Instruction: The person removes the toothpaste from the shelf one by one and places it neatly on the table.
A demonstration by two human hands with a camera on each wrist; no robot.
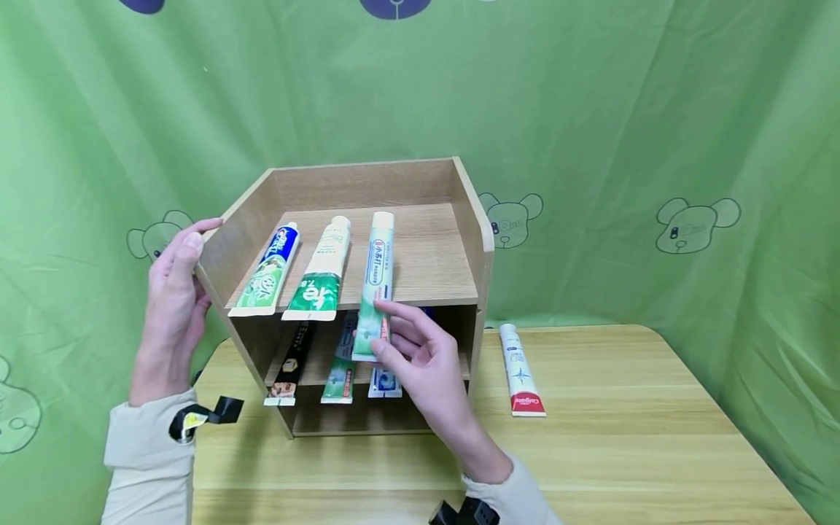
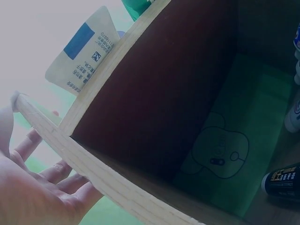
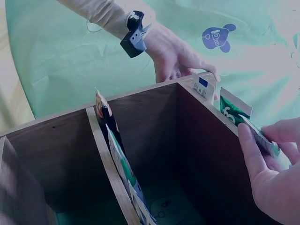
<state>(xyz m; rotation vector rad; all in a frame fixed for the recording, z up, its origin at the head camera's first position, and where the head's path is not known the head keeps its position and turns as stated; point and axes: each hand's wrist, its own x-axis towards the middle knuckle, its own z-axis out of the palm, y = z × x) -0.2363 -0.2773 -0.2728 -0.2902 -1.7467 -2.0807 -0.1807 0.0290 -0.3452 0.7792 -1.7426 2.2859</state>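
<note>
- Left hand (image 1: pixel 172 306): grips left side of wooden shelf (image 1: pixel 367 186).
- Right hand (image 1: pixel 423 357): pinches mint-green tube (image 1: pixel 376 284) near flat end.
- Colgate tube (image 1: pixel 521 372): on counter (image 1: pixel 604 452), beside shelf.

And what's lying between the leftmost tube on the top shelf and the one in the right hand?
One white-and-green tube lies between the leftmost tube and the held tube, as the head view shows.
</note>
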